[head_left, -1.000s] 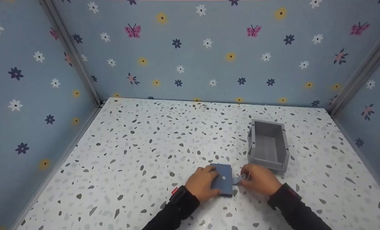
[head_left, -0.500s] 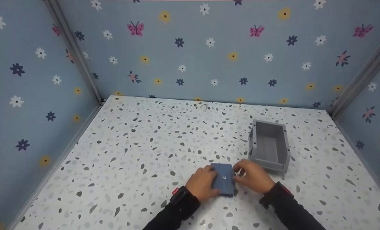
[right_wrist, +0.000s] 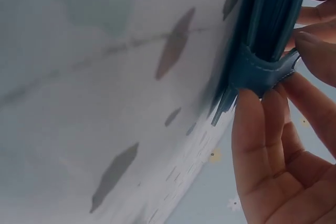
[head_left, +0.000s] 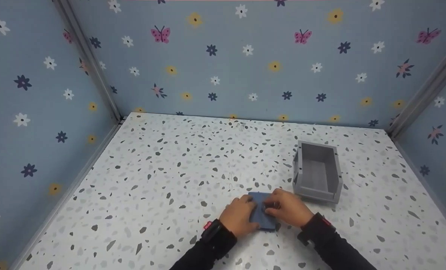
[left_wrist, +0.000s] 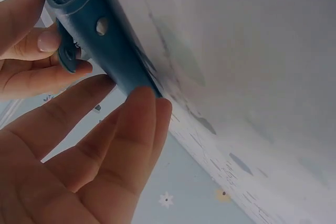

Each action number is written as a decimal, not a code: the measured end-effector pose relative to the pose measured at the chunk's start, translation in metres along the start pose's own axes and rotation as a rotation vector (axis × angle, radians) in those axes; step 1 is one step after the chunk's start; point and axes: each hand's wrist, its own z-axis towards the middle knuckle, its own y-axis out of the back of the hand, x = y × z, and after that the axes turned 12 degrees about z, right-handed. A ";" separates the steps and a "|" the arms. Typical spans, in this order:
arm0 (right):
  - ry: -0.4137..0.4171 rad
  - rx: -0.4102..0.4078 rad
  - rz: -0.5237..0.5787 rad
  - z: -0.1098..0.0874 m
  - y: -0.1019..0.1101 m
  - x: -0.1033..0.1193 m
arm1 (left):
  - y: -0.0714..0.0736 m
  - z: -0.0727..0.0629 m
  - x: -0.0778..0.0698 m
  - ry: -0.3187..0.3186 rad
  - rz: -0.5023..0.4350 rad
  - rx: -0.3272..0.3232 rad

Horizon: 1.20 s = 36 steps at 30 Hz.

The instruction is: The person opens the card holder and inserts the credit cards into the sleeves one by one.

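A small blue snap-strap card holder (head_left: pixel 259 220) lies flat on the table, its long side running away from me. My left hand (head_left: pixel 238 216) holds it from the left, with the fingers near the far end and the thumb by the near end. Over its right edge, my right hand (head_left: pixel 290 208) pinches the short strap (right_wrist: pixel 262 74), which bends up around the side. In the left wrist view a metal snap stud (left_wrist: pixel 102 27) shows on the cover, with the strap's free end apart from it. Layered sleeves or pages show edge-on inside; which they are, I cannot tell.
A grey open-topped bin (head_left: pixel 316 172) stands just beyond my right hand. Flower-patterned panels (head_left: pixel 223 60) wall in the speckled table (head_left: pixel 178 165) at the back and both sides.
My right hand has moved left, bringing the strap from sticking out at the right side up over the cover's edge. The left hand keeps its hold; the card holder stays in place.
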 end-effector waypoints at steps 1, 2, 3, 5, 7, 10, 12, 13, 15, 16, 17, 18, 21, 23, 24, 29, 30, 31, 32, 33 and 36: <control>-0.001 0.001 -0.003 0.000 0.000 0.000 | 0.000 0.000 0.000 0.000 0.000 0.000; -0.002 0.002 -0.004 0.000 -0.001 0.000 | 0.000 0.000 0.000 -0.001 0.001 0.000; -0.004 0.003 -0.005 0.000 -0.001 -0.001 | -0.001 0.000 0.000 -0.002 0.001 -0.001; -0.011 0.009 -0.003 0.000 -0.002 -0.001 | -0.001 0.000 0.000 -0.003 0.006 -0.003; -0.013 0.014 -0.001 0.000 -0.002 -0.002 | -0.002 0.000 0.000 0.000 0.009 -0.002; -0.017 0.017 0.015 0.001 -0.002 -0.003 | -0.003 -0.001 -0.001 0.008 0.008 0.002; -0.017 0.013 0.036 0.002 -0.002 -0.004 | -0.003 -0.001 -0.001 0.013 0.000 0.007; -0.018 0.014 0.047 0.003 -0.002 -0.004 | -0.003 -0.002 -0.001 0.014 -0.002 0.008; -0.025 0.017 0.068 0.004 -0.002 -0.005 | -0.004 -0.001 -0.001 0.012 -0.006 0.008; -0.031 0.021 0.078 0.005 -0.001 -0.005 | -0.004 -0.001 -0.001 0.012 -0.007 0.008; -0.041 0.028 0.090 0.006 -0.001 -0.006 | -0.004 -0.001 -0.001 0.010 -0.008 0.007; -0.046 0.035 0.103 0.006 0.000 -0.007 | -0.005 -0.001 -0.001 0.008 -0.006 0.006; -0.078 0.063 0.139 0.009 0.002 -0.008 | -0.005 0.000 -0.001 0.006 -0.004 0.006; -0.096 0.087 0.181 0.012 0.004 -0.010 | -0.005 0.000 -0.001 0.006 -0.006 0.009; -0.102 0.098 0.201 0.014 0.006 -0.010 | -0.005 0.000 -0.001 0.006 -0.007 0.010; -0.129 0.148 0.279 0.021 0.010 -0.010 | -0.004 -0.001 -0.002 0.011 -0.027 0.018; -0.131 0.154 0.282 0.021 0.010 -0.010 | -0.003 -0.001 -0.002 0.012 -0.029 0.017; -0.135 0.157 0.285 0.022 0.011 -0.009 | -0.003 -0.001 -0.002 0.014 -0.029 0.017; -0.136 0.160 0.286 0.022 0.011 -0.009 | -0.002 -0.001 -0.002 0.014 -0.028 0.015; -0.137 0.161 0.284 0.023 0.011 -0.009 | -0.002 -0.001 -0.002 0.014 -0.024 0.012; -0.146 0.165 0.289 0.023 0.012 -0.010 | 0.000 -0.001 -0.002 0.012 -0.017 0.005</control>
